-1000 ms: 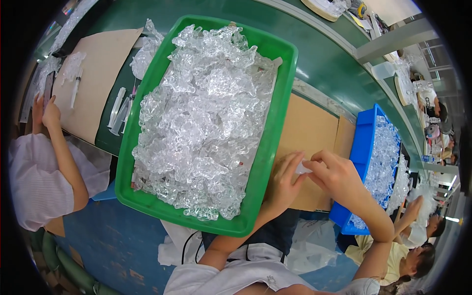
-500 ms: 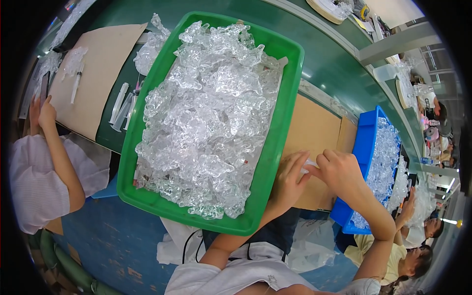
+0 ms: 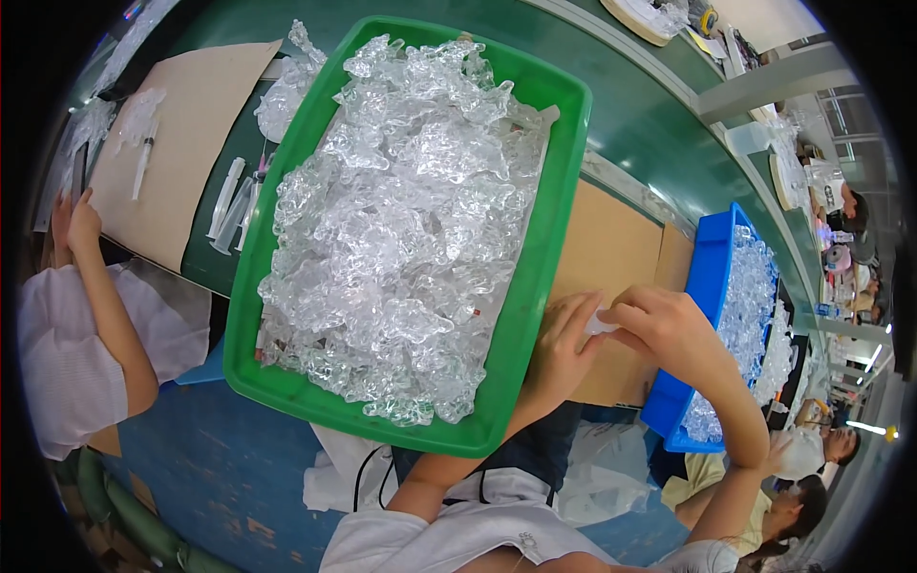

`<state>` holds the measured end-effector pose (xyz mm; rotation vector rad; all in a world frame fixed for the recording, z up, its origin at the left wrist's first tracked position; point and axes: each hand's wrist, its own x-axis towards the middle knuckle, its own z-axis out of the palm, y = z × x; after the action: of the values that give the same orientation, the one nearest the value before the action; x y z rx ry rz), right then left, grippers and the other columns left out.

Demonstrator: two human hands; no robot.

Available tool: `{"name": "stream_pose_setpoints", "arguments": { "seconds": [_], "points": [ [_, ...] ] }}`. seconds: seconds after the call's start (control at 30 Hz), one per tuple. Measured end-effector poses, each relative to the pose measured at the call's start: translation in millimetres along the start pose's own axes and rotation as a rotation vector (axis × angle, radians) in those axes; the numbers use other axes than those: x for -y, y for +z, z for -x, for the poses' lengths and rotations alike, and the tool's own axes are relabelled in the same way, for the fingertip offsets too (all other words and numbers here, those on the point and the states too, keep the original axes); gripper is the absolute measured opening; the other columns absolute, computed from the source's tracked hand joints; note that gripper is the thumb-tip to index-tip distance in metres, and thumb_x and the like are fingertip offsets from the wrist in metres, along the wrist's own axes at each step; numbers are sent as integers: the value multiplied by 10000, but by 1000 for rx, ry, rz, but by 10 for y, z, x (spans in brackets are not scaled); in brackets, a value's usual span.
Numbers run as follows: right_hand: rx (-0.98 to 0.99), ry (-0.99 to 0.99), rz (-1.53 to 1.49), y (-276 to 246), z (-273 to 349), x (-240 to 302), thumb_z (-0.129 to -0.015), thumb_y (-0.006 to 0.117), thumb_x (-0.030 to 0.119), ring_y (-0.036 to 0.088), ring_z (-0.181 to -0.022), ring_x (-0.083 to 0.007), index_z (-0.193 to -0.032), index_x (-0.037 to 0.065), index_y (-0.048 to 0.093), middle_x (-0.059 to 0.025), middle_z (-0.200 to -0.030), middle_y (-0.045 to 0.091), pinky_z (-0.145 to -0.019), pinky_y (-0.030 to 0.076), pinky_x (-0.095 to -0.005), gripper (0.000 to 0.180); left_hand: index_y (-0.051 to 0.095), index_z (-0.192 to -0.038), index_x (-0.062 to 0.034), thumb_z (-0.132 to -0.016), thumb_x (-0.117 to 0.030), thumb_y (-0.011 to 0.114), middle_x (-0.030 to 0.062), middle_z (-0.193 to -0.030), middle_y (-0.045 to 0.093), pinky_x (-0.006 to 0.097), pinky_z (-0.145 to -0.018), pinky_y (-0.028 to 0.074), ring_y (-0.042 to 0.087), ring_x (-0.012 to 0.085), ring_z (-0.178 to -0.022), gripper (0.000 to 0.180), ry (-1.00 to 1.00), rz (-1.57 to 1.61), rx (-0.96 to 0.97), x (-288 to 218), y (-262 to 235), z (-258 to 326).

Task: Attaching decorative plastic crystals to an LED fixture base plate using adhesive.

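Note:
Between my hands is a small clear plastic piece (image 3: 599,324), partly covered by fingers, so its exact shape is hard to make out. My left hand (image 3: 559,355) is closed on its left side, fingertips pointing up beside the green tray. From the right, the thumb and bent fingers of my right hand (image 3: 659,325) pinch the same piece. A large green tray (image 3: 568,181) stands left of my hands, its rim hiding part of my left forearm. Heaped in it are many clear, glossy, irregular plastic pieces (image 3: 401,229).
Brown cardboard (image 3: 607,248) covers the bench beneath my hands. At right a blue bin (image 3: 702,286) contains more clear pieces. Left of the tray lie syringes (image 3: 229,205) near another cardboard sheet (image 3: 191,124). A co-worker's hands (image 3: 78,224) hold a dark flat object at far left.
My right hand has shifted slightly, its fingers now bent lower around the clear piece, more of which shows. My left hand stays nearly in place. Co-workers at right have moved.

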<state>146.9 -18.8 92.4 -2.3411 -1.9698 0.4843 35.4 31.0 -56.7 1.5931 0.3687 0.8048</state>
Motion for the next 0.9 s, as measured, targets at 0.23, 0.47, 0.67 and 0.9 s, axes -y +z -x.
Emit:
{"name": "stream_pose_setpoints", "arguments": {
  "seconds": [0.23, 0.47, 0.67, 0.9],
  "points": [
    [29, 96, 111, 52, 5, 64, -751, 702, 214, 583, -633, -279, -795, 34, 551, -89, -706, 551, -548, 470, -371, 240, 566, -1181, -2, -663, 76, 690, 156, -1141, 595, 377, -893, 468, 573, 328, -1061, 538, 9, -6, 26, -40, -3, -28],
    [16, 243, 112, 110, 39, 103, -752, 692, 234, 610, -669, -280, -856, 43, 546, -97, -742, 557, -558, 490, -369, 262, 567, -1185, -7, -657, 74, 696, 157, -1145, 596, 375, -891, 471, 573, 330, -1062, 549, 2, 13, 21, -21, -11, -31],
    [-22, 138, -14, 94, 64, 14, -695, 737, 137, 617, -709, -270, -921, 55, 616, -88, -799, 572, -592, 498, -355, 269, 567, -1187, -8, -667, 67, 699, 159, -1158, 595, 372, -888, 475, 575, 326, -1067, 542, 13, 23, 33, 17, -16, -32],
    [-18, -105, -49, 65, 40, -107, -713, 697, 75, 610, -748, -247, -954, 73, 628, -66, -837, 583, -624, 502, -339, 250, 559, -1188, -9, -672, 28, 710, 154, -1157, 599, 392, -925, 444, 563, 324, -1082, 539, -23, 107, 102, 25, -51, -58]
  ]
}}
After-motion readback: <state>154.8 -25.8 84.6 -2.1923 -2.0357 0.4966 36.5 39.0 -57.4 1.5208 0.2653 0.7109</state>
